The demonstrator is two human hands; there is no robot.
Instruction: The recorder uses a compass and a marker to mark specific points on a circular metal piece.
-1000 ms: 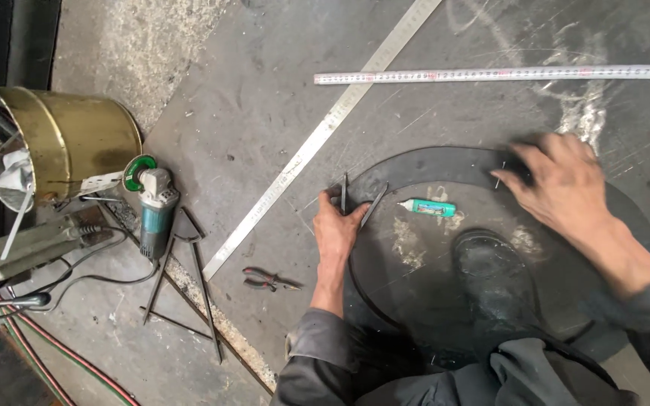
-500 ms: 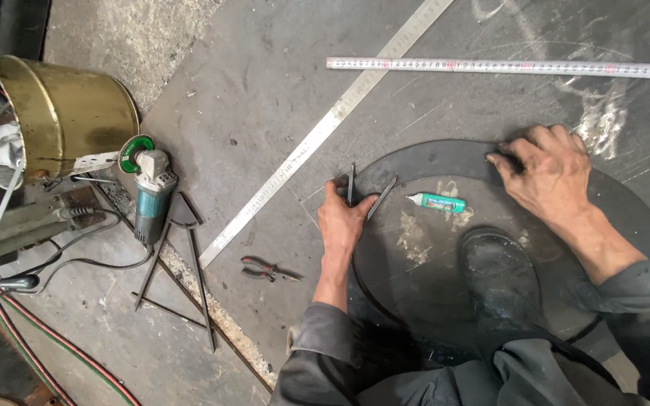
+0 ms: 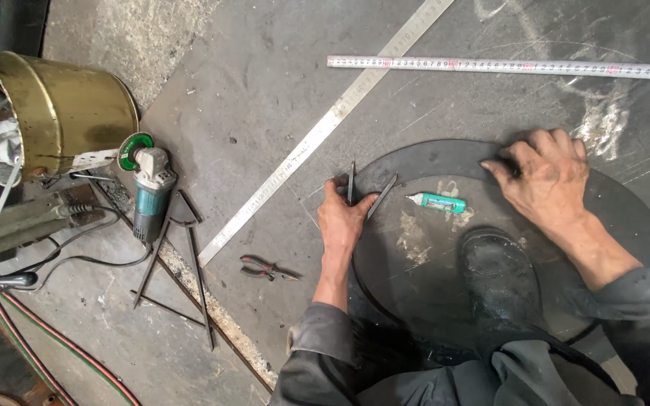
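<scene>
My left hand (image 3: 345,219) is clamped on the dividers (image 3: 362,188), legs pointing away from it; right hand (image 3: 547,177) presses flat on the disc (image 3: 415,301)

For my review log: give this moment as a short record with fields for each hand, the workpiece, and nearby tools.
Left hand: grips metal dividers at the disc's left edge
Right hand: pressed flat on the disc's upper edge
Workpiece: dark round metal disc on a steel sheet
On disc: green marker, a black shoe
Nearby: pliers, angle grinder, steel ruler, tape measure, brass-coloured bucket
</scene>
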